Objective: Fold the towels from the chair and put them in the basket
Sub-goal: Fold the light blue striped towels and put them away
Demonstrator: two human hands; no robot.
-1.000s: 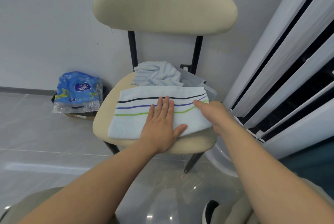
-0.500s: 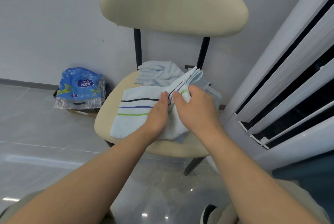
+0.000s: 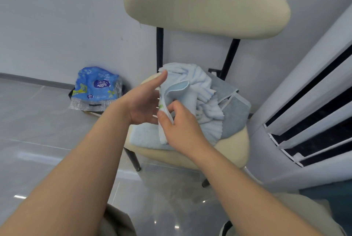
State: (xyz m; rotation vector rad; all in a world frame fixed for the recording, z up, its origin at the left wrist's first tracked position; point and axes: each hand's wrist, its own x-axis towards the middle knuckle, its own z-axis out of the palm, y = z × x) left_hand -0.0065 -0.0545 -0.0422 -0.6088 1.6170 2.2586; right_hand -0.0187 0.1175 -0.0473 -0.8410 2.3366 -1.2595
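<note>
Listener: Where are the towels?

Describer: All are on the cream seat of a chair (image 3: 234, 146) with a padded cream backrest and black legs, seen from above by the person working. A striped towel (image 3: 188, 96), pale with thin coloured lines, is partly lifted off the front of the seat. Its upper part is doubled over and stands on edge, and its lower part lies on the cushion. Behind it a ribbed towel (image 3: 198, 77), pale blue, lies crumpled. A grey-blue towel (image 3: 234, 113) with light trim lies to the right, touching the ribbed one.

Listener: And the hands?

Describer: The right hand (image 3: 181, 123) pinches the doubled edge of the striped towel between thumb and curled fingers. The left hand (image 3: 142, 102) is flat and holds nothing. Its fingers are straight and together, palm turned toward the towel, just beside the fold. Whether it touches the cloth I cannot tell.

Listener: Anything else nearby?

Describer: A blue plastic package (image 3: 96, 87) sits on the grey tiled floor (image 3: 38, 131) against the wall, left of the chair. A white slatted unit (image 3: 314, 92) with dark gaps stands close on the right.
</note>
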